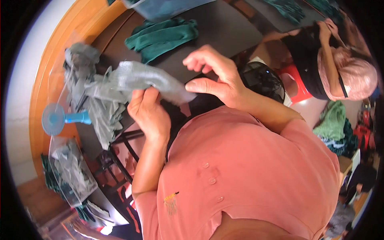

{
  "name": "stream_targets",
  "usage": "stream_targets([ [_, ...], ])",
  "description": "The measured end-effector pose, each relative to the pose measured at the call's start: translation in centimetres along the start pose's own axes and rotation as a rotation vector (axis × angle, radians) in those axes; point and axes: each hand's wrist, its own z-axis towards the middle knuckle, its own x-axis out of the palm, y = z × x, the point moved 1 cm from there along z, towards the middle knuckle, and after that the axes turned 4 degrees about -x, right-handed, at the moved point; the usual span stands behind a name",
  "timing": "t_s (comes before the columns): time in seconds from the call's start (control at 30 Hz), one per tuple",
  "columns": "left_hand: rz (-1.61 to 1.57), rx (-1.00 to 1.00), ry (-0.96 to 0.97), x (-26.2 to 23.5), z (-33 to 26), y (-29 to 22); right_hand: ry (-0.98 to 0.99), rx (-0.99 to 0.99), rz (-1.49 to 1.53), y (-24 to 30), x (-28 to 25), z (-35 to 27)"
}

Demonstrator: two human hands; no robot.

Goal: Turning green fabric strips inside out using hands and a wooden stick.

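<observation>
- Grey fabric (146, 76): one piece, held up between the two hands, its free end drooping toward the right thumb.
- Left hand (149, 116): thumb and fingers pinching the near edge of that piece.
- Right hand (219, 78): spread, fingers slightly curled and thumb well apart from them — nothing gripped. Thumb tip lies at the free end; contact cannot be determined.
- Left of the left hand: a loose grey heap (105, 124), creased, and beside it a small blue fan (54, 120) with a round head.
- Beyond both hands: folded dark green cloth (162, 38) on a dark table (228, 30); farther off, a translucent blue bin (168, 9).
- Right of the right hand: a black fan (262, 80), just past the wrist, then a red stool (301, 88) near another person (306, 56) in dark clothing.
</observation>
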Motion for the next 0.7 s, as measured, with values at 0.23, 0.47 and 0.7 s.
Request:
stream_targets([
  [0.23, -0.787, -0.325, -0.109, 1.8, -0.7, -1.8, 0.109, 0.58, 0.737, 0.1, 4.4, 1.5],
  [0.47, -0.282, 0.262, -0.006, -1.2, 0.2, 0.9, 0.206, 0.421, 0.639, 0.2, 6.3, 1.1],
  [0.7, -0.09, 0.399, -0.168, -1.3, -0.3, 1.7, 0.303, 0.487, 0.495, 0.5, 6.1, -0.6],
])
